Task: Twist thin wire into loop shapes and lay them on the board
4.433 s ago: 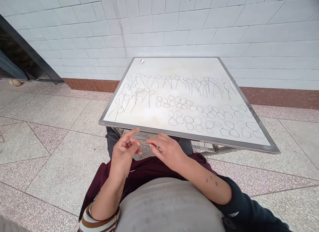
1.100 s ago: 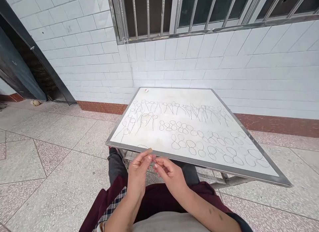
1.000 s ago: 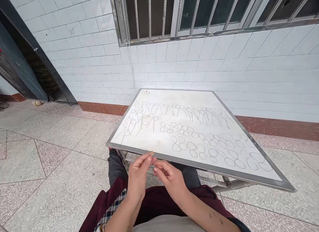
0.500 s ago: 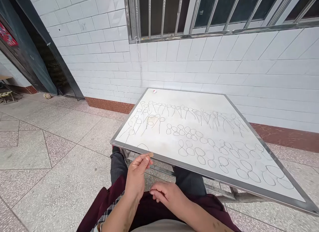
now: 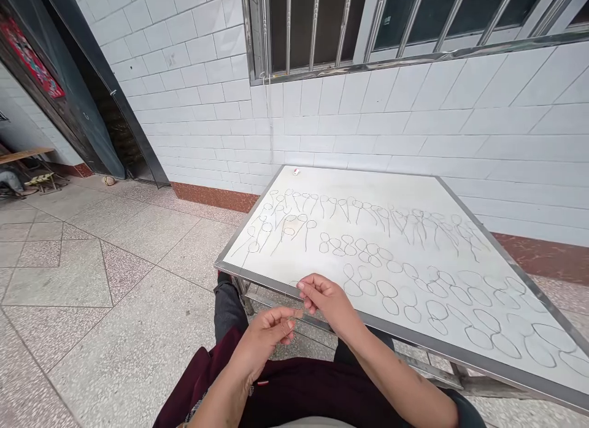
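My left hand (image 5: 271, 331) is closed, palm turned inward, in front of the table's near edge. A small flat tan piece (image 5: 298, 313) sticks out between its thumb and fingers. My right hand (image 5: 327, 300) is just above and to the right, over the near edge, with thumb and forefinger pinched together. Whatever is in that pinch is too thin to make out. Beyond my hands lies the white tabletop (image 5: 285, 268) with a grey metal rim. Thin dark loops (image 5: 389, 299) are spread over it in rows, the farther ones with long tails (image 5: 307, 232).
A small red-and-white object (image 5: 296, 171) sits at the table's far left corner. Behind stands a white tiled wall (image 5: 207, 109) with a barred window (image 5: 317, 29). To the left are a dark doorway (image 5: 110, 121), a ball (image 5: 108, 181) and a low stool (image 5: 43, 181).
My right hand has risen from my lap to the table edge in a pinch. The left hand has dropped lower and still holds the tan piece. The loop above it no longer shows. The view has shifted.
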`<state>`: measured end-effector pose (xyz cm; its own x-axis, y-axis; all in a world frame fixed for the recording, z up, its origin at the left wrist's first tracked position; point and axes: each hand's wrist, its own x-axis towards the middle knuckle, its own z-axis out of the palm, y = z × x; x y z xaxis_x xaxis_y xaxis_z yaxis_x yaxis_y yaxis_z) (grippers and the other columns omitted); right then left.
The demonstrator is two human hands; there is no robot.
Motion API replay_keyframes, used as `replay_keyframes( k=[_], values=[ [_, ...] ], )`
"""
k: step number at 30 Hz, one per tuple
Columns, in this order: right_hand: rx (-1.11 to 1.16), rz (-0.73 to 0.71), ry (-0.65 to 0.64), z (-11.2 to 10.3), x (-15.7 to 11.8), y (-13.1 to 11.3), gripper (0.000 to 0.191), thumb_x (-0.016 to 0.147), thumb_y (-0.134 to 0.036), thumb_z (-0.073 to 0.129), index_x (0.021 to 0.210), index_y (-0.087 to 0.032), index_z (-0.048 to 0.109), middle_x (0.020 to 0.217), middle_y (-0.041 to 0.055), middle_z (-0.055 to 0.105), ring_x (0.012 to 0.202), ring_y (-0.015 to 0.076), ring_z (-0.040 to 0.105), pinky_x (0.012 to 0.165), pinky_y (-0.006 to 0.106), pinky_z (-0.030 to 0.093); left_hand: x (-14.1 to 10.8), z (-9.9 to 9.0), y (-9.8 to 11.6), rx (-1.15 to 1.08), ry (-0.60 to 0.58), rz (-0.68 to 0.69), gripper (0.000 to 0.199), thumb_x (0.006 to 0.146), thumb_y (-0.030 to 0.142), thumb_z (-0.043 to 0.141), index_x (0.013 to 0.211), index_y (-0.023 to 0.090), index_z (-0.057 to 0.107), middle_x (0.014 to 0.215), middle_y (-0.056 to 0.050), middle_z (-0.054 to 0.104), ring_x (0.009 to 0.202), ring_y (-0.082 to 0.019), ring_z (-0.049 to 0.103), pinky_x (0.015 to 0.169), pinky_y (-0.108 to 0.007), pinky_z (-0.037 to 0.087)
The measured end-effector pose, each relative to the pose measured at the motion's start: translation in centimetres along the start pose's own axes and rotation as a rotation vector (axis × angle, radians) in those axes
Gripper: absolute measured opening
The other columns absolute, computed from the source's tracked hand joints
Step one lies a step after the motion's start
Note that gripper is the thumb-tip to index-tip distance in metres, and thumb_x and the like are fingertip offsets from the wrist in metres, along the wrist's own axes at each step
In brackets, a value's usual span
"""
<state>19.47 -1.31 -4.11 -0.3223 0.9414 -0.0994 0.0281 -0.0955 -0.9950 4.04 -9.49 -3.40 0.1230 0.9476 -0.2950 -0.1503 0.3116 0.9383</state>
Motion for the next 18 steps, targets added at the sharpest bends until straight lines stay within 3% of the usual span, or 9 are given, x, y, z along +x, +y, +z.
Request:
replay_keyframes(
  k=[4,10,14,18],
  values=[
    [0.043,0.052,0.04,0.0,1.2,0.7,0.03,0.077,-0.046,0.064,0.075,-0.016,0.059,0.059,-0.0029,0.058,0.044,0.007,0.05,0.046,0.021,0.043,-0.1,-1.9,-0.7,0.082,0.023,-0.03,0.036,0.071,0.043,0.07,0.094,0.015,0.073,0.059,0.001,0.054,0.056,-0.01,0.047,0.056,-0.023,0.039],
    [0.106,0.084,0.071,1.0,5.4,2.3,0.023,0.074,-0.038,0.067,0.075,-0.016,0.06,0.065,-0.0022,0.06,0.052,0.0083,0.056,0.05,0.021,0.05,2.2,-5.7,-2.6,0.15,0.287,0.07,0.041,0.07,0.046,0.067,0.093,0.012,0.071,0.057,0.0,0.058,0.051,-0.011,0.05,0.051,-0.022,0.038],
    [0.081,0.113,0.105,2.2,9.7,2.3,0.015,0.076,-0.027,0.067,0.07,-0.016,0.059,0.062,-0.0023,0.059,0.054,0.008,0.057,0.053,0.02,0.052,5.2,-7.3,-3.5,0.19,0.443,0.171,0.054,0.074,0.045,0.06,0.116,0.01,0.059,0.068,-0.004,0.065,0.058,-0.013,0.057,0.055,-0.024,0.043],
    [0.069,0.158,0.133,3.0,13.7,2.2,0.013,0.085,-0.022,0.061,0.075,-0.014,0.059,0.066,-0.0016,0.059,0.056,0.0072,0.057,0.057,0.021,0.053,7.7,-7.7,-3.3,0.301,0.571,0.292,0.059,0.081,0.041,0.053,0.133,0.013,0.046,0.071,-0.003,0.066,0.061,-0.015,0.059,0.058,-0.025,0.045]
  ],
)
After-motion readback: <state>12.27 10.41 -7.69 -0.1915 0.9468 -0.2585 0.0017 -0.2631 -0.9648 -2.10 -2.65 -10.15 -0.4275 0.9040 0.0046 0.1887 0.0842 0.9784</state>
